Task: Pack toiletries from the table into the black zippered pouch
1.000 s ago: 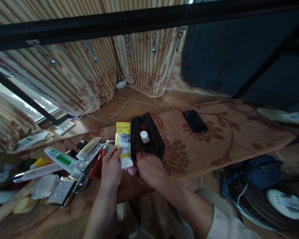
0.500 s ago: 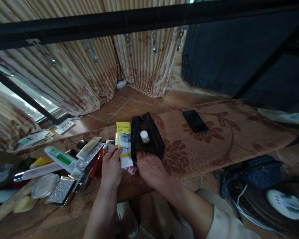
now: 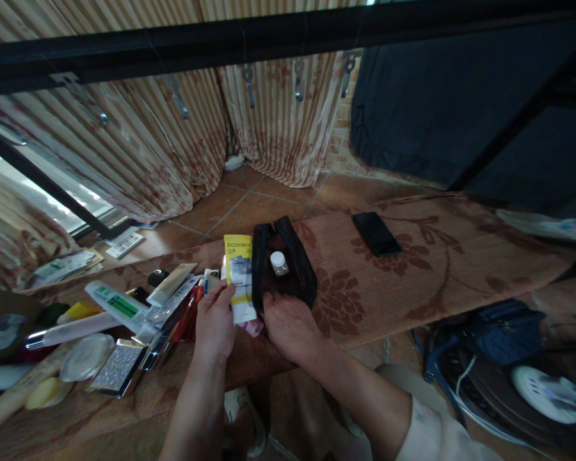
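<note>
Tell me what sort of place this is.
Probably a room in a home: beige-and-rust striped fabric curtains hang beside a reddish-brown tiled floor, and a brown flower-patterned cloth holds loose tubes and compacts.

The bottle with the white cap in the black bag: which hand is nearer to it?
Right. The right hand is at the near edge of the bag, just short of the bottle; the left hand is farther, to the left, at the yellow-and-white packet.

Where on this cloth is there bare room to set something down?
Bare cloth shows between the black bag and the phone, and a wider stretch right of the phone. It is crowded left of the left hand: tubes, a glittery case.
</note>
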### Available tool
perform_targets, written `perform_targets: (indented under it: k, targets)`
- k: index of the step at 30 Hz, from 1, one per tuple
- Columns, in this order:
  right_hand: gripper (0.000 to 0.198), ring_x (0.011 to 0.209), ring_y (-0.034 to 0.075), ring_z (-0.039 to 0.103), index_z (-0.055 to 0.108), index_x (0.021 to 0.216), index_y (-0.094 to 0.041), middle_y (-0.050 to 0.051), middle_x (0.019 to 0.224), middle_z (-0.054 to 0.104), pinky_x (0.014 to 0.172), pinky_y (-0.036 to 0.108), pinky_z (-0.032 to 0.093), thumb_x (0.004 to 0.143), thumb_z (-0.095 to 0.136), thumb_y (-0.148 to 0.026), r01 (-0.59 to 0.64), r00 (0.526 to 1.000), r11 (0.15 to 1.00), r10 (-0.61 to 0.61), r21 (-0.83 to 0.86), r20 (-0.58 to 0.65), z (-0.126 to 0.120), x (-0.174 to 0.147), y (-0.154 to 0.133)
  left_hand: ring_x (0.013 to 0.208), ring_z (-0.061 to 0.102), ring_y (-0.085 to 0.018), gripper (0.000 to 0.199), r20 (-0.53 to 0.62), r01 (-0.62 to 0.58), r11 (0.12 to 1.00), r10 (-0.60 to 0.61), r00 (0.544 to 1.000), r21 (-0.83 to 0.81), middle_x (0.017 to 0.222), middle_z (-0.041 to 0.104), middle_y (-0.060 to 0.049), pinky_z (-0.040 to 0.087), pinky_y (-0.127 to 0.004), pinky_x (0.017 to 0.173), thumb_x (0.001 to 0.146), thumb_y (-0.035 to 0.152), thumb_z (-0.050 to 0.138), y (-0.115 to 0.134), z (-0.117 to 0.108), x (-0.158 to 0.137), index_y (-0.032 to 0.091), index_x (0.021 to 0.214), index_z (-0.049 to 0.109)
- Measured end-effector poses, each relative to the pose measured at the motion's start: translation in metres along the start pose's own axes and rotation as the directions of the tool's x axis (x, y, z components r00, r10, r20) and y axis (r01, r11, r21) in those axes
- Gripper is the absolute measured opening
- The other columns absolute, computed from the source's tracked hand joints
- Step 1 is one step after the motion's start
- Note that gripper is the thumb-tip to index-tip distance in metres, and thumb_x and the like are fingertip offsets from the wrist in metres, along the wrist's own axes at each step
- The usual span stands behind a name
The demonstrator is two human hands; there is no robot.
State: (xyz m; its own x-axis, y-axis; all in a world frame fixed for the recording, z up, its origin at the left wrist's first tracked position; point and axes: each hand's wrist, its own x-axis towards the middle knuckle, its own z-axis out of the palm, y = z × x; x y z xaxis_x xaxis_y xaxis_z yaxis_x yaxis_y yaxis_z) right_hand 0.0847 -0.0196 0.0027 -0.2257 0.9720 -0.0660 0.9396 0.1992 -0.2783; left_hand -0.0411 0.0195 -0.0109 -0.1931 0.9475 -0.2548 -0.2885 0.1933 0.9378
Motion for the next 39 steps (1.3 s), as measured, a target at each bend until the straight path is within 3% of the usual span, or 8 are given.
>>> perform_targets:
  k: [12,39]
  targets:
    - [0.016,0.084,0.023,0.065,0.053,0.099,-0.014,0.013,0.094,0.065,0.07,0.032,0.049,0.09,0.041,-0.017,-0.006,0.999,1.0,0.007,-0.013,0.04,-0.0017,0.0003,-0.0001,0.06,0.059,-0.015,0.023,-0.004,-0.008,1.0,0.009,1.0,0.009,0.071,0.065,0.001,0.046,-0.026,0.058,0.061,0.028,0.069,-0.001,-0.0002,0.0009,0.016,0.081,0.065]
    - [0.018,0.081,0.023,0.065,0.055,0.098,-0.013,0.013,0.092,0.066,0.068,0.033,0.049,0.091,0.038,-0.017,0.005,1.0,1.0,-0.005,-0.009,0.006,0.0005,0.0008,0.0002,0.058,0.057,-0.013,0.026,0.017,-0.003,1.0,0.003,1.0,0.025,0.07,0.063,0.001,0.043,-0.022,0.053,0.063,0.027,0.068,0.0,-0.0008,0.0004,0.014,0.084,0.064]
